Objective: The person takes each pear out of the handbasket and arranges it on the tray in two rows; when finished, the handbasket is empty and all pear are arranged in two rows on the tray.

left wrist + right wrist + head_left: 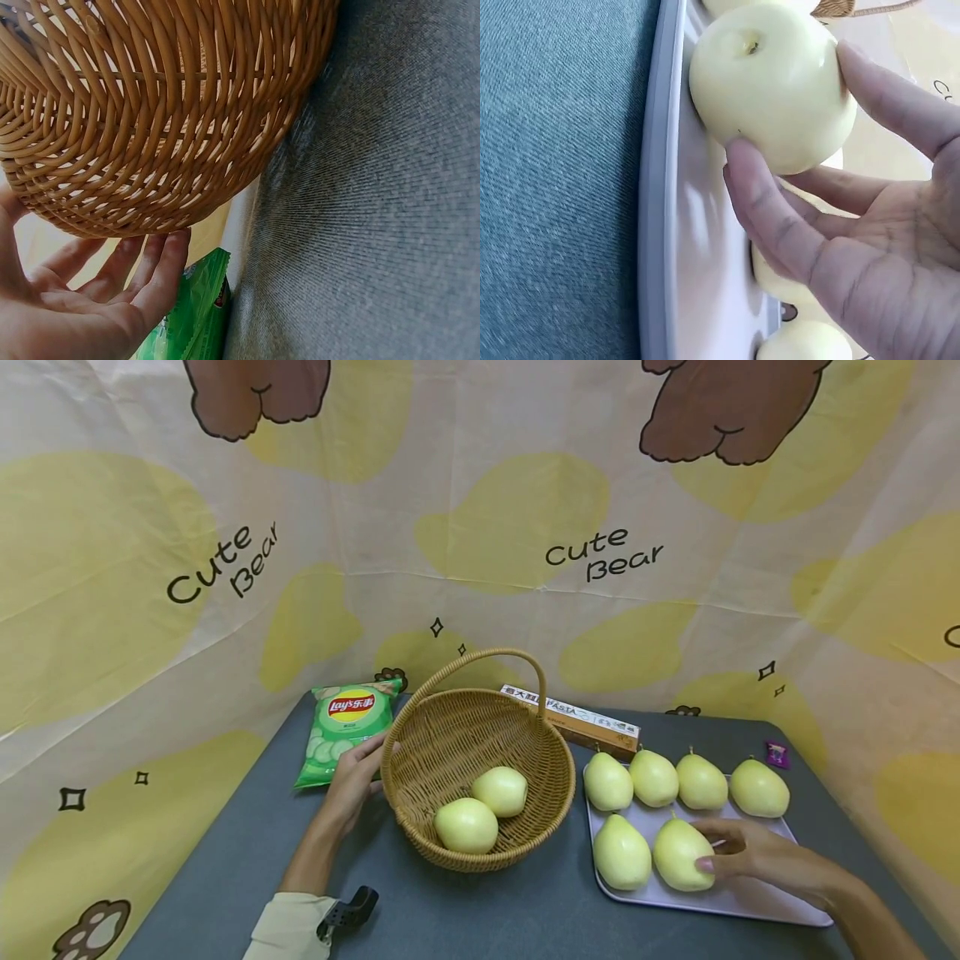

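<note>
A wicker basket (480, 718) with a tall handle leans towards me, two pale yellow-green pears (467, 827) inside it. At its left side my left hand (356, 781) holds the rim; in the left wrist view the fingertips touch the woven wall (165, 150). My right hand (765, 853) pinches a pear (682, 855) at the front of a light purple tray (720, 902). The right wrist view has thumb and fingers around this pear (772, 90); whether it touches the tray I cannot tell. Several other pears (702, 782) lie on the tray.
Behind the left hand stands a green chip bag (348, 731). A pasta box (592, 727) lies behind the basket and tray. One small purple packet (777, 754) is at the far right of the grey table (480, 918). A printed cloth (487, 527) hangs behind.
</note>
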The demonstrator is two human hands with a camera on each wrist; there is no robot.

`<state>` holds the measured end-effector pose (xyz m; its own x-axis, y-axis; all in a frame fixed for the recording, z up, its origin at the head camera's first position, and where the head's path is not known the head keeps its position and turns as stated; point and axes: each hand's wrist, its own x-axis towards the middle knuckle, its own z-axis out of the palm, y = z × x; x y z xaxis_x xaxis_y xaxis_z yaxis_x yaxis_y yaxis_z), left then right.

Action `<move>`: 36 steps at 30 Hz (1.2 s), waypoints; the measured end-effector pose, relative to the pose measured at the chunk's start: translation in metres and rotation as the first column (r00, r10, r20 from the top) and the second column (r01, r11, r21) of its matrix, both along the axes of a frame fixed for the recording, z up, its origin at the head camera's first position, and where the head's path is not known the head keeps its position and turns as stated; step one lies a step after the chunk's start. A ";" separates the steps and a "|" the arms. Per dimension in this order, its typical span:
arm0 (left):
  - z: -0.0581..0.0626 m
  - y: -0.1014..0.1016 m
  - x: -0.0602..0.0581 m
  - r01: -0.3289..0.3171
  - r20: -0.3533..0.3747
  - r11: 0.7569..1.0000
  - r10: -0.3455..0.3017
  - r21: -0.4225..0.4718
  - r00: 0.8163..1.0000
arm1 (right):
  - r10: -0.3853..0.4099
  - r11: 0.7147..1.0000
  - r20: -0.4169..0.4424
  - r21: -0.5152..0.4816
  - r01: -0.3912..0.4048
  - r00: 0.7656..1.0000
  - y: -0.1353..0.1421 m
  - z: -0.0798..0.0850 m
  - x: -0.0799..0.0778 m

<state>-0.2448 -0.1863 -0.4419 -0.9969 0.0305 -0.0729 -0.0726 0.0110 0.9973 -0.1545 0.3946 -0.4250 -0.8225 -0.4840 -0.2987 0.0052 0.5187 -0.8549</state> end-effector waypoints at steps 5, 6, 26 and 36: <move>0.000 0.000 0.000 -0.002 -0.002 1.000 0.002 -0.004 1.000 | 0.041 0.997 0.039 -0.064 -0.038 0.998 -0.001 -0.003 -0.001; -0.001 0.000 0.000 -0.003 -0.003 1.000 0.003 -0.005 1.000 | 0.046 0.996 0.049 -0.077 -0.042 0.998 -0.001 -0.003 -0.001; 0.001 0.000 0.000 0.000 0.015 1.000 -0.001 0.010 1.000 | 0.020 0.999 0.024 -0.049 -0.019 1.000 0.004 -0.005 0.001; 0.001 0.000 0.000 0.000 0.007 1.000 0.000 0.005 1.000 | 0.019 0.999 0.006 -0.031 -0.019 1.000 0.001 -0.004 0.002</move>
<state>-0.2447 -0.1860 -0.4413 -0.9963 0.0310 -0.0800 -0.0799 0.0064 0.9968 -0.1523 0.3954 -0.4290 -0.8111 -0.5085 -0.2892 0.0015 0.4925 -0.8703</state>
